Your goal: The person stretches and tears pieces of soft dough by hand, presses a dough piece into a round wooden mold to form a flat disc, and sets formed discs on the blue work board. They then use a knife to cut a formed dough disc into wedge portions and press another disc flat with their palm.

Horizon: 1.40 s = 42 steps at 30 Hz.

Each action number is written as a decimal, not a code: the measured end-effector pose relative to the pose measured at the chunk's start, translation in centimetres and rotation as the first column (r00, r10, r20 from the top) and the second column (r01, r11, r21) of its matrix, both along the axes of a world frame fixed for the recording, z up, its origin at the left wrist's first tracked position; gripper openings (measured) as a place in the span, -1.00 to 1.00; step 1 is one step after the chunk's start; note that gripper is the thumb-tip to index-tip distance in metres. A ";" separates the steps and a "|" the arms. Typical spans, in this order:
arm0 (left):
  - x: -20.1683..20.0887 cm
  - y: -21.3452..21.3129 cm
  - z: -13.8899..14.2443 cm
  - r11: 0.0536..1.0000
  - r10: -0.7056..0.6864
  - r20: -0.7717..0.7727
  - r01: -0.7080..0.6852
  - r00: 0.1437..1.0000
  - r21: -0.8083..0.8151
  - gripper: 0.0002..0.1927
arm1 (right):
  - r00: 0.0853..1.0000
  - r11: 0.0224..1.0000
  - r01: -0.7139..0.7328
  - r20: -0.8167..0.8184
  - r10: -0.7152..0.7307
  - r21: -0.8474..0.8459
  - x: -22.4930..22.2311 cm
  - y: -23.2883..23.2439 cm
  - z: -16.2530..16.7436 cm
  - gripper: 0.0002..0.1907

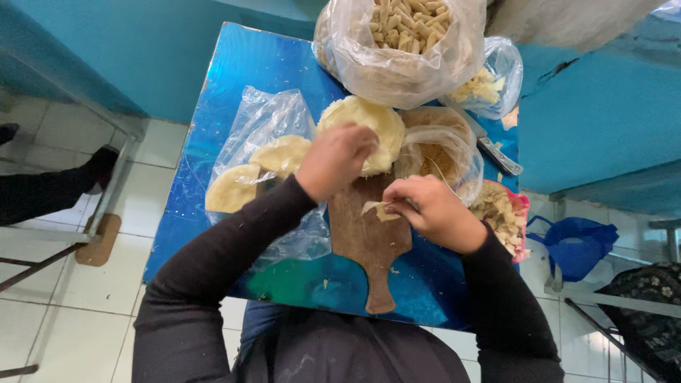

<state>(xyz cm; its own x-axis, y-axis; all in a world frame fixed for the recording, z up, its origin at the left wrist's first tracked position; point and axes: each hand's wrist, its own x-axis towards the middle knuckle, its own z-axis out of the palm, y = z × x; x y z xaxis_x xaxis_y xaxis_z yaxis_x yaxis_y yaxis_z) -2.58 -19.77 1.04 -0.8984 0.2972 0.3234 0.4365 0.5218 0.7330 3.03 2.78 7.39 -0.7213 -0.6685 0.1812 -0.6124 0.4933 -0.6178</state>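
Blue is the colour of nearly everything around you in the head view: the walls and the small table (227, 78) you are bent over, which stands on a pale tiled floor.

On that table a wooden paddle board (365, 234) lies with its handle toward you. Your left hand (335, 159) is curled down onto the round slab of pale dough (369, 120) at the far end of the board, fingers clenched on its near edge. Your right hand (434, 211) pinches a small piece of dough (379, 209) just above the board; whether anything else is in that fist I cannot tell.

As for progress, a good deal looks done: the big clear bag (404, 50) at the far edge is heaped with short pale pieces, and a smaller bag (489, 81) beside it holds more. Plenty looks left as well: the slab under your left hand is close to whole, and two more flat rounds (259, 174) wait on the plastic sheet to your left. An open bag of yellowish crumbs (440, 152) sits just beyond your right hand.
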 end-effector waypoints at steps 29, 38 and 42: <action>1.6 -5.5 1.4 0.869 0.048 -0.211 -0.145 0.976 -0.474 -0.69 | 0.890 0.872 0.450 0.013 -0.457 -0.193 2.1 1.2 4.3 -0.82; 0.6 0.9 0.6 0.790 -0.231 -0.342 -0.029 0.911 -0.613 -0.40 | 0.882 0.862 0.446 -0.047 -0.469 -0.240 2.9 2.0 5.6 -0.81; 0.7 1.0 -1.0 0.708 -0.268 -0.508 -0.190 0.819 -0.680 -0.71 | 0.886 0.871 0.432 -0.071 -0.459 -0.236 3.0 1.9 5.7 -0.80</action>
<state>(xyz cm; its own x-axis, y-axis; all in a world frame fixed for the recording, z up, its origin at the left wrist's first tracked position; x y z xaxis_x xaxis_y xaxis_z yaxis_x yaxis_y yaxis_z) -1.92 -18.75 0.03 -0.6166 0.6625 0.4254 0.6554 0.7313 -0.1888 6.02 4.69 13.06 -0.8967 -0.2187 0.3848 -0.4346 0.6004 -0.6713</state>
